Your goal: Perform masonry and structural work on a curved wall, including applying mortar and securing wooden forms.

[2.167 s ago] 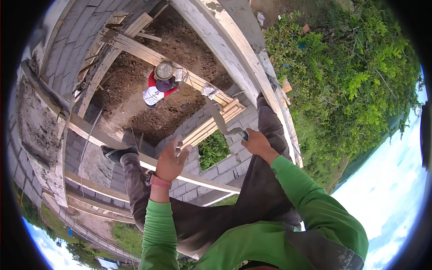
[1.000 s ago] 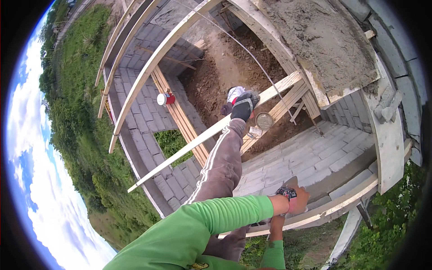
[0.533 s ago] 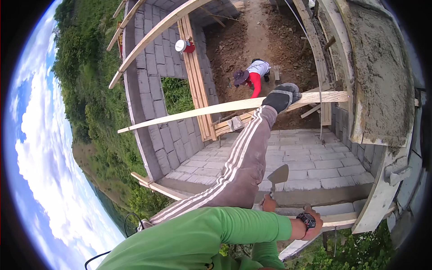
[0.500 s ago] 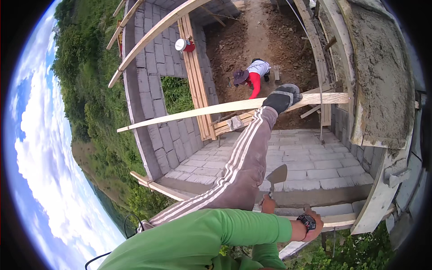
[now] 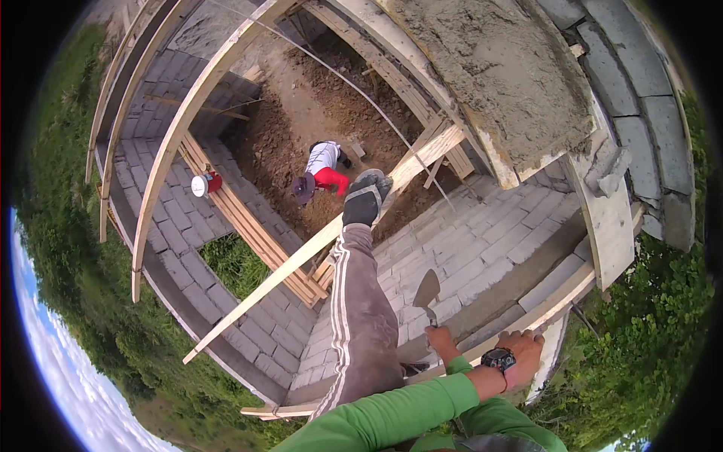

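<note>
My left hand (image 5: 521,357), with a black watch on its wrist, lies over a long wooden board (image 5: 561,297) on the outer side of the wall top, fingers curled over its edge. The left arm crosses above the right one. My right hand (image 5: 441,340) is closed round the handle of a pointed trowel (image 5: 427,289), its blade tilted up over the inner wall. Beside the hands runs a strip of grey mortar (image 5: 493,313) along the block wall. My leg reaches forward, and its black shoe (image 5: 367,194) stands on a narrow wooden plank (image 5: 301,255).
Far below, a person (image 5: 324,169) in a red and white shirt bends over the dirt floor (image 5: 279,113). A red and white bucket (image 5: 205,184) stands by stacked lumber (image 5: 248,230). Wet concrete (image 5: 504,68) fills a form at upper right. Green foliage (image 5: 640,346) drops away outside the wall.
The view has turned, so the room, plank and person sit farther left. Both hands keep their places on the board and trowel; the shoe remains on the plank.
</note>
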`<state>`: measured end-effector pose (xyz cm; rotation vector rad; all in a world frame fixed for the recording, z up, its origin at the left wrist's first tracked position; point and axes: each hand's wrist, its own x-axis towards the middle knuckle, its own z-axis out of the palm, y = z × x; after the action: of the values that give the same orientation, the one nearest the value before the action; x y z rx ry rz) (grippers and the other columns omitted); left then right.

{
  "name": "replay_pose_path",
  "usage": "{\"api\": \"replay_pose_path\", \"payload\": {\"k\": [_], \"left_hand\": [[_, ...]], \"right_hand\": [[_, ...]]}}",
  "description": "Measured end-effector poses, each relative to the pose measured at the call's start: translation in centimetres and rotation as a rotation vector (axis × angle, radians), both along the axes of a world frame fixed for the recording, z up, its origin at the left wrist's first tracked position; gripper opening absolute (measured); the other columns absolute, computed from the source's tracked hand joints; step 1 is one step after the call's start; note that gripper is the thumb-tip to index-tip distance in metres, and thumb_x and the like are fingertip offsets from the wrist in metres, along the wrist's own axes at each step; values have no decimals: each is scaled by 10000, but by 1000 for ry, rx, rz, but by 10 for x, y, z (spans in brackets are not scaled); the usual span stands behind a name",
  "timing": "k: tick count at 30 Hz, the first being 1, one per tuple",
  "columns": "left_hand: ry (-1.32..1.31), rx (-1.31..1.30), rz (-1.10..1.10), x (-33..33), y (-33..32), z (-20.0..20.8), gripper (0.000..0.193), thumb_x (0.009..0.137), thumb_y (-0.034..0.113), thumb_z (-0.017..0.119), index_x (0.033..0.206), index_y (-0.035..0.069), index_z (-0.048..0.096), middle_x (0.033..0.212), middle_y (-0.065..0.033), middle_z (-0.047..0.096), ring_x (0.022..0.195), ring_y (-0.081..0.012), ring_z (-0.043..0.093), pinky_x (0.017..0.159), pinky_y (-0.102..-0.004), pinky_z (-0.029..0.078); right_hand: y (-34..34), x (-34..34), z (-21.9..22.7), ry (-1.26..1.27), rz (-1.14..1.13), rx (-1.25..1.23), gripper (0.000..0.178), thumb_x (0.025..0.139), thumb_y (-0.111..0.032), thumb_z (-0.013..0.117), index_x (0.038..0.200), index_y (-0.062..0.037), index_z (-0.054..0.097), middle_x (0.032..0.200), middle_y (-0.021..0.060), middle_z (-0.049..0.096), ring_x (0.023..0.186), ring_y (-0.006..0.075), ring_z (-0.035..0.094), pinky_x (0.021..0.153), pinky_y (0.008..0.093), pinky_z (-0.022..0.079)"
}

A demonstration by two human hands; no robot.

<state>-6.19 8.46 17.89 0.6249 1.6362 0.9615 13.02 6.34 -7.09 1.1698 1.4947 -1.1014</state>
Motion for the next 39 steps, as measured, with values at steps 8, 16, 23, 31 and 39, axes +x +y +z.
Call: {"api": "replay_pose_path", "payload": {"k": [8, 16, 23, 31, 39], "left_hand": [[47, 30, -117, -17, -10, -1, 452, 800, 343, 605, 1076, -5, 520, 950, -217, 572, 882, -363, 585, 725, -461, 476], [50, -84, -630, 34, 1, 0, 370, 787, 308, 572, 1013, 16, 560, 937, -183, 599, 852, -335, 607, 745, -453, 469], [111, -124, -717, 64, -15, -26, 365, 792, 330, 551, 978, 16, 561, 900, -181, 613, 812, -325, 623, 703, -459, 489], [56, -122, -603, 43, -2, -18, 370, 786, 300, 542, 1019, 12, 530, 883, -205, 599, 787, -345, 620, 695, -464, 491], [-33, -88, -410, 8, 27, 9, 364, 816, 260, 538, 1049, -17, 506, 955, -201, 576, 878, -344, 599, 730, -489, 480]], "right_hand": [[-73, 151, 105, -297, -408, 183, 288, 743, -211, 597, 671, 66, 564, 567, 129, 580, 451, 228, 561, 445, 370, 436], [-203, 278, 215, -534, -680, 299, 285, 745, -211, 598, 686, 65, 566, 569, 127, 577, 454, 227, 559, 446, 369, 437], [-168, 206, 75, -211, -516, 190, 282, 747, -212, 598, 698, 64, 568, 571, 125, 575, 456, 226, 558, 447, 368, 437], [-92, 145, -10, 62, -196, 199, 280, 750, -213, 599, 712, 63, 569, 573, 123, 573, 459, 225, 556, 447, 367, 438], [-31, 110, -10, 163, 56, 241, 278, 752, -213, 600, 726, 62, 571, 575, 121, 570, 462, 224, 554, 448, 366, 439]]}}
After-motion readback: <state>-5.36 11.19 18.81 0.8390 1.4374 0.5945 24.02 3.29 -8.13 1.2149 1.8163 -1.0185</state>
